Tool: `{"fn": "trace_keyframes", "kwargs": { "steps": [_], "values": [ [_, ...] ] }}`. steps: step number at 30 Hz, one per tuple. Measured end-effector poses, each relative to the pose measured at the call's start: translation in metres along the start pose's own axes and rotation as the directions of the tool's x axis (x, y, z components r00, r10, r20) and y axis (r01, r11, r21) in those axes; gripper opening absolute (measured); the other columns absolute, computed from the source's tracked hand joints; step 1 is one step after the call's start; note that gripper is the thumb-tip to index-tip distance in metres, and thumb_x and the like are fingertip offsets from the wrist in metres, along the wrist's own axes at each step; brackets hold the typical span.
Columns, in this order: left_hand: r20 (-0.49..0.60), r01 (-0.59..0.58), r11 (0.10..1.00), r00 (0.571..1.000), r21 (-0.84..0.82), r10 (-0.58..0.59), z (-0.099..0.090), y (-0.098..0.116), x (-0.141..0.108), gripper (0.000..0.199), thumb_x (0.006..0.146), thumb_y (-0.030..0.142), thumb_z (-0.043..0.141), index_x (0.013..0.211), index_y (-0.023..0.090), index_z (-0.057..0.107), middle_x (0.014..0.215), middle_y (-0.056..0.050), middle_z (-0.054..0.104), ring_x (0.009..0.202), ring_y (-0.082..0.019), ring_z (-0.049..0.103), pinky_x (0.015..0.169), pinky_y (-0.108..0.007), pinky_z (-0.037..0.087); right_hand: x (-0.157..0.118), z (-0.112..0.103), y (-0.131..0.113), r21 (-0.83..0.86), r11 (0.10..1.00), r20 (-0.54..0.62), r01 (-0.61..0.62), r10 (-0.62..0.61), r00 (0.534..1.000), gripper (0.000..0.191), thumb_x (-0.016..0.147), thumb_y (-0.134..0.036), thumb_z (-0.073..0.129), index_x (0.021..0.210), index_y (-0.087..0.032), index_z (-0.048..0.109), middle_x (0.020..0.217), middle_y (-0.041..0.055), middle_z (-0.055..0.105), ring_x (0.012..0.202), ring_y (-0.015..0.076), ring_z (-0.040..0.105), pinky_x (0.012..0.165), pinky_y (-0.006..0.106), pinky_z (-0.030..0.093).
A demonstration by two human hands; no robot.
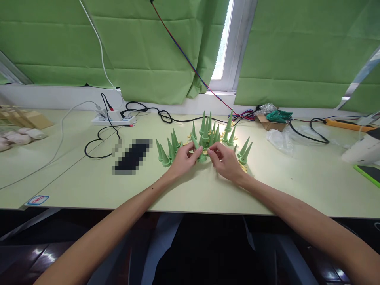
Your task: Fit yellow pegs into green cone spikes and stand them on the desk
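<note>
My left hand (184, 159) is closed round a green cone (202, 158), which leans with its tip up and to the left. Close beside it, my right hand (223, 159) pinches at a small yellow piece (205, 152) against the cone's side; the fingertips partly hide it. Several green cones (204, 132) stand upright just behind both hands. More cones (165, 156) stand to the left, and another group (244, 152) is to the right, with yellow pieces (244, 167) lying at its foot.
A power strip (114, 120) with cables is at the back left, near a blurred dark object (133, 156). At the back right are a cardboard box (271, 123) and clear plastic (280, 140). A white device (363, 146) stands far right.
</note>
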State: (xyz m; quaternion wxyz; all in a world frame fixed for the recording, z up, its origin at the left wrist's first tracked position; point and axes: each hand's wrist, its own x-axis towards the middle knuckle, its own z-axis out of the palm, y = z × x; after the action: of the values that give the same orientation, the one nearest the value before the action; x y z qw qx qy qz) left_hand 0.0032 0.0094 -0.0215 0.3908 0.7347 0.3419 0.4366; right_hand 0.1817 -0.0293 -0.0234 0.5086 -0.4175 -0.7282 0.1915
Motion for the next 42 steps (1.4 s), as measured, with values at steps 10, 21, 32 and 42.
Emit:
{"fn": "trace_keyframes", "kwargs": {
  "steps": [10,21,32,42],
  "values": [
    [0.010,-0.032,0.999,0.999,0.038,0.031,0.0015,0.0005,-0.0005,0.033,0.090,0.049,0.058,0.078,0.018,0.055,0.063,0.002,0.044,0.047,-0.009,0.041,0.042,-0.024,0.032,-0.0004,0.0002,-0.0019,-0.013,1.000,0.023,0.019,-0.018,1.000,0.020,0.097,-0.034,0.049,0.083,-0.020,0.052,0.066,-0.0009,0.054,0.055,0.0119,0.047,0.053,0.027,0.038],
    [0.008,-0.018,0.998,1.000,0.056,0.017,0.0018,-0.0021,-0.0028,0.035,0.091,0.050,0.057,0.076,0.019,0.052,0.063,0.003,0.043,0.046,-0.009,0.041,0.043,-0.025,0.031,-0.0015,0.0019,-0.0005,-0.022,0.999,0.014,0.025,-0.025,1.000,0.020,0.097,-0.033,0.049,0.082,-0.020,0.052,0.065,-0.0015,0.052,0.054,0.0116,0.045,0.052,0.027,0.037],
    [-0.021,-0.056,0.991,0.998,0.119,0.058,0.0027,-0.0027,-0.0028,0.041,0.089,0.048,0.060,0.067,0.019,0.040,0.058,0.004,0.040,0.048,-0.009,0.041,0.043,-0.025,0.030,-0.0031,0.0042,0.0002,0.003,1.000,0.010,-0.001,0.001,1.000,0.024,0.097,-0.036,0.050,0.079,-0.021,0.052,0.062,-0.0024,0.049,0.052,0.0117,0.041,0.051,0.027,0.034],
    [-0.003,-0.054,0.987,0.998,0.154,0.055,0.0020,0.0005,-0.0046,0.042,0.089,0.048,0.060,0.066,0.019,0.040,0.058,0.004,0.037,0.046,-0.008,0.033,0.042,-0.025,0.024,-0.0034,0.0033,0.0030,-0.007,1.000,0.005,-0.004,0.004,1.000,0.022,0.095,-0.034,0.052,0.078,-0.020,0.054,0.059,-0.0030,0.048,0.052,0.0115,0.042,0.051,0.027,0.034]
  ]
}}
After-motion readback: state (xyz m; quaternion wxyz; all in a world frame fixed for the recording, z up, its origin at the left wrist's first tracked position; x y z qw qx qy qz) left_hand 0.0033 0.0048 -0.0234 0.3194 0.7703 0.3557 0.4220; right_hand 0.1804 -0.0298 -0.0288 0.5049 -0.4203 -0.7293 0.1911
